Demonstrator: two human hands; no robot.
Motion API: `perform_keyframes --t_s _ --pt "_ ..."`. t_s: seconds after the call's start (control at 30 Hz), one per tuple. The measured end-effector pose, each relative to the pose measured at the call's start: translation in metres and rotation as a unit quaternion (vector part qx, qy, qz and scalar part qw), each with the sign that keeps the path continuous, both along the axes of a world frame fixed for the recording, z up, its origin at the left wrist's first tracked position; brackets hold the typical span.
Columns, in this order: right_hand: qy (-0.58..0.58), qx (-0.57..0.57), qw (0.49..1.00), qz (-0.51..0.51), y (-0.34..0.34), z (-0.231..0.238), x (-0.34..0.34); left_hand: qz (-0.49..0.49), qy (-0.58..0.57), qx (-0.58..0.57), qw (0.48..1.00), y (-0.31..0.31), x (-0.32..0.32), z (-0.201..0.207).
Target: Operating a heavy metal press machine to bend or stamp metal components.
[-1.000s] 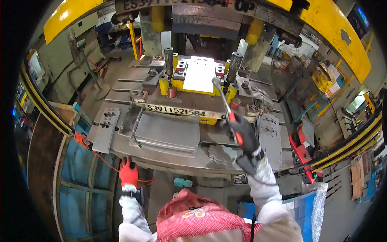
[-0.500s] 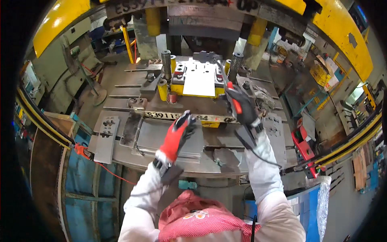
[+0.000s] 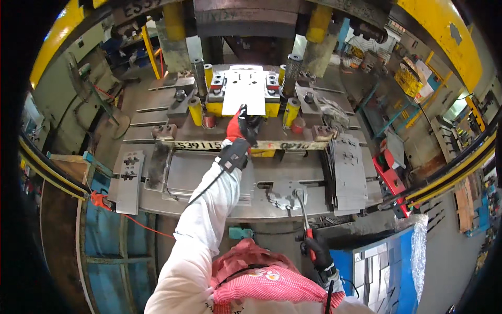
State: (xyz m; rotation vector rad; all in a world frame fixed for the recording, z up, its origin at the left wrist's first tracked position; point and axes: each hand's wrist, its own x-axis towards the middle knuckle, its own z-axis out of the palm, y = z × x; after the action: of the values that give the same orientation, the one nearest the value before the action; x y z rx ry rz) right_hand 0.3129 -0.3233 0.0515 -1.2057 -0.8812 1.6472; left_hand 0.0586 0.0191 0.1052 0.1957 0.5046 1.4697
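With the left hand (image 3: 239, 124) closed on the near edge of the metal sheet (image 3: 244, 91) lying on the yellow die (image 3: 215, 108), and the right hand (image 3: 315, 252) gripping a hooked rod (image 3: 301, 209), fingers risk crushing if the press cycles.

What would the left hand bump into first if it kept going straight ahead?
Probably the flat metal sheet lying in the press die. The left hand in its red glove points up toward the sheet's near edge and already seems to be touching it, though depth is hard to judge.
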Motion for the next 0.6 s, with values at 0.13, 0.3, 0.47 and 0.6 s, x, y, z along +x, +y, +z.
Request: perform_keyframes --t_s 0.13,0.3,0.47,0.6 --pt "0.009 -0.060 0.998 0.027 0.003 -0.010 0.003 0.076 0.248 0.128 0.957 0.015 -0.029 -0.029" --pt "-0.035 0.027 0.999 -0.008 0.011 0.004 0.016 0.193 0.843 0.250 0.435 -0.078 -0.047 0.026" --pt "-0.130 0.115 0.985 0.011 0.027 0.053 0.021 0.098 0.540 0.109 0.829 -0.139 -0.127 0.050" --pt "-0.211 0.201 0.947 0.135 0.045 0.081 0.017 -0.065 0.659 0.188 0.726 -0.171 -0.189 0.109"
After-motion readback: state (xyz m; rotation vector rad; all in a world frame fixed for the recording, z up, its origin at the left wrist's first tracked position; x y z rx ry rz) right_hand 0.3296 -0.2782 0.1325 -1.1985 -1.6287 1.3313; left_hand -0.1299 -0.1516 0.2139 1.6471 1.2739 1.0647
